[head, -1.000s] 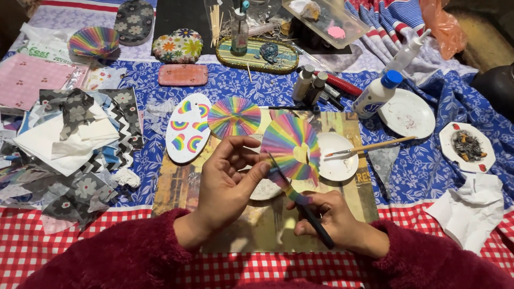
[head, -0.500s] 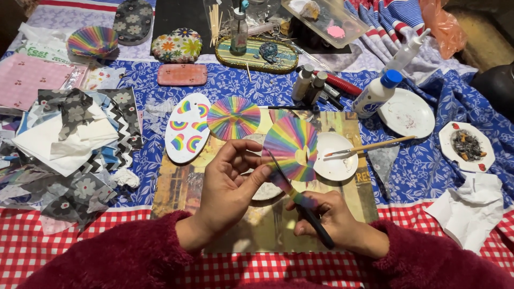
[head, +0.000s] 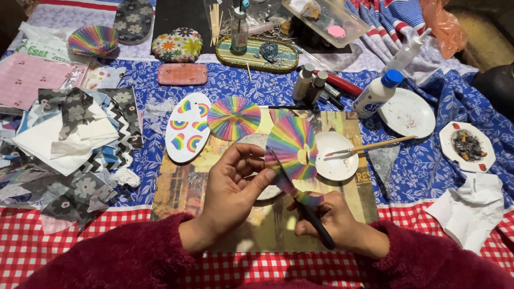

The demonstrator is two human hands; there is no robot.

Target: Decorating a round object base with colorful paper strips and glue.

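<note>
A person in dark red sleeves works over a crowded craft worktop [head: 225, 85], cutting a piece of rainbow-striped paper [head: 293, 145] with black-handled scissors [head: 300, 200]. The left hand [head: 235, 184] pinches the paper's left edge between thumb and curled fingers [head: 238, 155], holding it raised above a printed mat [head: 182, 187]. The right hand [head: 334, 219] is clenched around the scissor handles, the blades angled up across the lower left part of the paper.

Judging from how things lie, the work appears partly done. A finished-looking round rainbow disc [head: 233, 118] rests on the mat's upper edge, and beside it lies a white oval piece [head: 187, 127] carrying small rainbow arcs. The paper in hand has a roughly curved upper outline, but its lower end, near the right hand, is a narrow uncut tail, so the trimming seems unfinished.

A small white dish [head: 334, 163] with a brush [head: 369, 145] across it sits just right of the paper, and a blue-capped glue bottle [head: 376, 93] lies beyond. Patterned paper scraps [head: 69, 134] pile up at left.
</note>
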